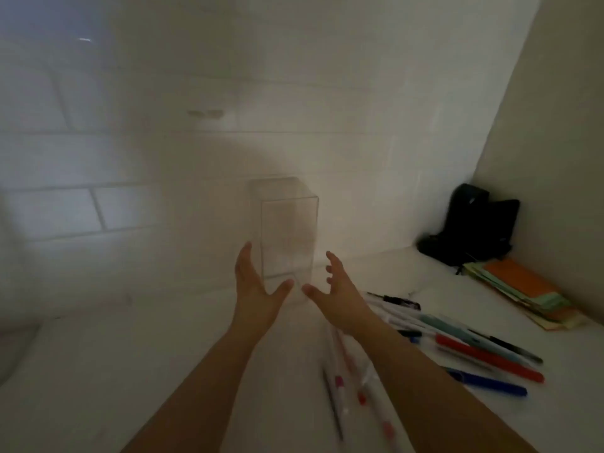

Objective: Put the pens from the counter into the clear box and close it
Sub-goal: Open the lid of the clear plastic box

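Observation:
A tall clear box stands upright on the white counter against the tiled wall. My left hand is open at the box's lower left side, fingers spread, close to or just touching it. My right hand is open at its lower right, fingers curled apart, holding nothing. Several pens lie on the counter: a red pen, a blue pen, a pale teal pen, a black-capped pen, and thin white pens with pink marks between my forearms.
A black object sits in the far right corner. A stack of orange and green papers lies along the right wall. The picture is dim and motion-blurred.

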Tool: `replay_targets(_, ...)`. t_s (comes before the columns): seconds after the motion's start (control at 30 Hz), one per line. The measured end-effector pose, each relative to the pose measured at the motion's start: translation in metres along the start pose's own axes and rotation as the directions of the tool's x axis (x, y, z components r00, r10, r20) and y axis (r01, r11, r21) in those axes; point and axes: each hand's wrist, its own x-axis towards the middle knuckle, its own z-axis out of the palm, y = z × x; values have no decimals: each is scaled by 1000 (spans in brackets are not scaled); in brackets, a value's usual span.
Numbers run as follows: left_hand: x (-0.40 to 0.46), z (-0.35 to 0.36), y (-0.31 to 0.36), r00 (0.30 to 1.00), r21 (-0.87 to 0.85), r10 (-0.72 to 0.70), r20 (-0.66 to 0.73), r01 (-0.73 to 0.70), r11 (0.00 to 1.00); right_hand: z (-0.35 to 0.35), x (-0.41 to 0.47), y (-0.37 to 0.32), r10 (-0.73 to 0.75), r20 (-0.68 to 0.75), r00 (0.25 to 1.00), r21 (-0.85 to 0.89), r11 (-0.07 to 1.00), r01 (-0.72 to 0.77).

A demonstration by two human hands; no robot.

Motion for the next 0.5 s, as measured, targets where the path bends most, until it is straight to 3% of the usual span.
replay_targets(0.17, 9, 4, -11, 991, 38, 56, 120, -61, 997, 13, 17, -9, -50, 84, 995, 108, 993, 41)
replay_targets(0.3, -12, 7, -3, 986, 65, 87, 143, -97, 993, 8, -4, -2, -28, 26, 999, 40, 999, 26)
replay_targets(0.5, -66, 16, 17, 970, 51, 129, 206, -142, 989, -19, -65, 0, -28, 24, 999, 88, 996, 25)
